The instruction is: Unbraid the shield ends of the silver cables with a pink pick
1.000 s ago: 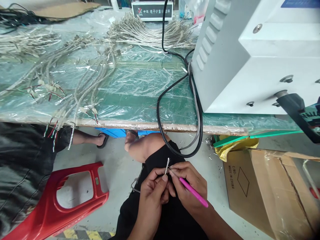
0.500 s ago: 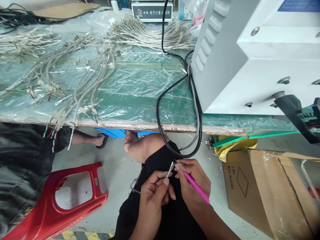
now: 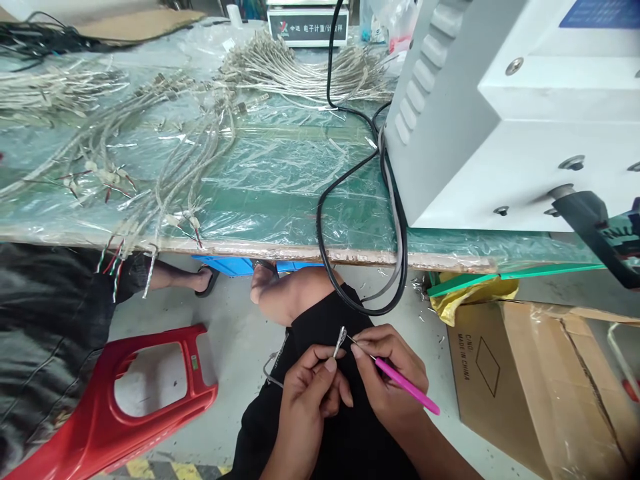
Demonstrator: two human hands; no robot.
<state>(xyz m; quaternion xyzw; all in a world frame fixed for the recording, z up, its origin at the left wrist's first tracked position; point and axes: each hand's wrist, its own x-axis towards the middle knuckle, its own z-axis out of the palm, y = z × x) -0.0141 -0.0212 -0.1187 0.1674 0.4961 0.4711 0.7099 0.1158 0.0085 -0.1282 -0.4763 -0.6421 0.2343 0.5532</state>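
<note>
Over my lap, my left hand [image 3: 313,390] pinches a thin cable between thumb and fingers. The silvery braided end [image 3: 341,338] of that cable sticks up from the fingertips. My right hand [image 3: 393,373] is closed round a pick with a pink handle [image 3: 407,387] and a thin metal shaft. Its shaft points left toward the braid, with the tip close beside it; whether they touch I cannot tell. A grey length of the cable [image 3: 273,373] shows to the left of my left wrist.
A black cord [image 3: 320,227] loops over the table edge [image 3: 280,253] just above my hands. Braided cables [image 3: 170,180] lie on the plastic-covered table. A white machine [image 3: 450,160] stands right. Below are a red stool [image 3: 200,393], a carton [image 3: 480,373] and, far left, another person's dark clothing [image 3: 45,333].
My right hand has shifted slightly right and down, and the pink handle slants flatter. The pick's tip sits a little lower beside the braid. My left hand keeps its pinch.
</note>
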